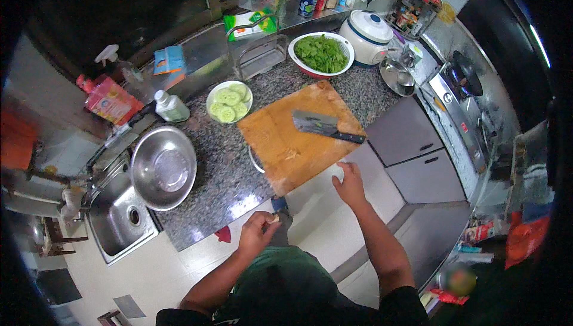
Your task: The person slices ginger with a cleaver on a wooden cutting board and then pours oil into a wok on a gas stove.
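Observation:
My left hand (256,233) is closed in front of the counter's edge, its thumb and fingers pinching a small pale piece (274,219); its kind is too small to tell. Further right, my right hand (351,185) curls beside the near right edge of the wooden cutting board (268,129). A whitish rounded thing (338,173) shows at its fingertips, mostly covered. A cleaver (316,124) with a black handle lies flat on the board. Near the board's lower middle are a few pale scraps (290,154). Part of a white rim (255,160) shows from under the board's left edge.
Left of the board stand a white bowl of sliced pale-green vegetable (229,102) and a steel basin (163,168) next to the sink (122,212). Behind it are a colander of leafy greens (321,54) and a white rice cooker (366,36). A stove (453,105) is at right.

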`<state>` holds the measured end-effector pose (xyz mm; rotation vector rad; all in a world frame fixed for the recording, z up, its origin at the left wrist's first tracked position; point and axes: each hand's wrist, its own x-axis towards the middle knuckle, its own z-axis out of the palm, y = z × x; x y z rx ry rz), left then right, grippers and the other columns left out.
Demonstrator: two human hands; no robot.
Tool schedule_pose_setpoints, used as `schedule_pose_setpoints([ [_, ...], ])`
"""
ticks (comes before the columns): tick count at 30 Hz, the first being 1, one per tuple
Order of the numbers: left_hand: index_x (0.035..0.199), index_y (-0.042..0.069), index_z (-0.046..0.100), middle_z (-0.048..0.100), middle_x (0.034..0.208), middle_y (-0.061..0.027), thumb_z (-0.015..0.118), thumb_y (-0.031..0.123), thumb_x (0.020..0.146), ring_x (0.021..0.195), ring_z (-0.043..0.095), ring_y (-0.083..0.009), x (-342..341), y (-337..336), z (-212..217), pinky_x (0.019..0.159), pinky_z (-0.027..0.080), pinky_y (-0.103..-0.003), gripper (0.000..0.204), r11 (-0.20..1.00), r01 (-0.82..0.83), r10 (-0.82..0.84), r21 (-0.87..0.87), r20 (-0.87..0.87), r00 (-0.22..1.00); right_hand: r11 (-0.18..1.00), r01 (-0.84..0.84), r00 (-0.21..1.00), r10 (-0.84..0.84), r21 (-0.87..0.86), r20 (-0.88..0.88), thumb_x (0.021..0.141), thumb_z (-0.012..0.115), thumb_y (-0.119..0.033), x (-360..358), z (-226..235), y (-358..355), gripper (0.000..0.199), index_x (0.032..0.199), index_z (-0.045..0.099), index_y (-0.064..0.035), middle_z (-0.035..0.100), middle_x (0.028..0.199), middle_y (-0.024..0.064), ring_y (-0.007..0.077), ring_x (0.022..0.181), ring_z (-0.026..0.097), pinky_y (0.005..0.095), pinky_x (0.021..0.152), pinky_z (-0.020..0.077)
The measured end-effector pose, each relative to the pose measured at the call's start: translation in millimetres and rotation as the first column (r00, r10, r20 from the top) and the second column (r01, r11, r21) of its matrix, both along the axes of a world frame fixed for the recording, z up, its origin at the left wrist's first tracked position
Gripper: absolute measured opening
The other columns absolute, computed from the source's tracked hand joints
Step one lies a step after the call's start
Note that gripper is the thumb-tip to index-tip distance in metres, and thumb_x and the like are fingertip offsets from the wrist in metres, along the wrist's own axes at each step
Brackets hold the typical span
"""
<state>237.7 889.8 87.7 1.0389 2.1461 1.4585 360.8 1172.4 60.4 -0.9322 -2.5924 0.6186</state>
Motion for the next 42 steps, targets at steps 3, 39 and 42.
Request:
schedule_pose_setpoints([
  [3,0.087,0.003,0.057,0.060,0.085,-0.0121,0.072,0.010,0.074,0.062,0.060,-0.0235,-5.9,58.9,-16.4,0.057,0.050,-0.032,0.021,1.000,-0.027,0.027,-0.003,0.037,0.999,0.977,-0.012,0.992,-0.015,0.213,0.124,0.072,0.064,-0.011,-26.8,-15.2,62.5,0.047,0.117,0.050,-0.0064,0.051,0.110,0.0141,0.0322,0.104,0.048,0.0434,0.089,0.0397],
  [39,0.085,0.006,0.063,0.059,0.098,-0.0079,0.064,0.000,0.066,0.081,0.054,-0.0261,-0.8,350.4,-94.6,0.069,0.044,-0.036,0.020,0.882,-0.412,0.302,-0.228,-0.399,0.866,0.336,-0.255,0.401,0.890,-0.907,0.217,0.092,0.046,-0.029,-30.6,49.7,339.1,0.049,0.135,0.035,-0.0076,0.055,0.114,0.0245,0.0392,0.102,0.056,0.0418,0.088,0.0448],
  [42,0.084,0.006,0.063,0.060,0.097,-0.0074,0.064,0.000,0.066,0.081,0.054,-0.0258,0.1,351.2,-94.1,0.069,0.044,-0.036,0.019,0.870,-0.433,0.319,-0.237,-0.398,0.860,0.328,-0.242,0.412,0.887,-0.913,0.209,0.092,0.046,-0.025,-34.1,50.5,338.5,0.046,0.133,0.037,-0.0053,0.055,0.115,0.0235,0.0362,0.104,0.056,0.0390,0.088,0.0440],
])
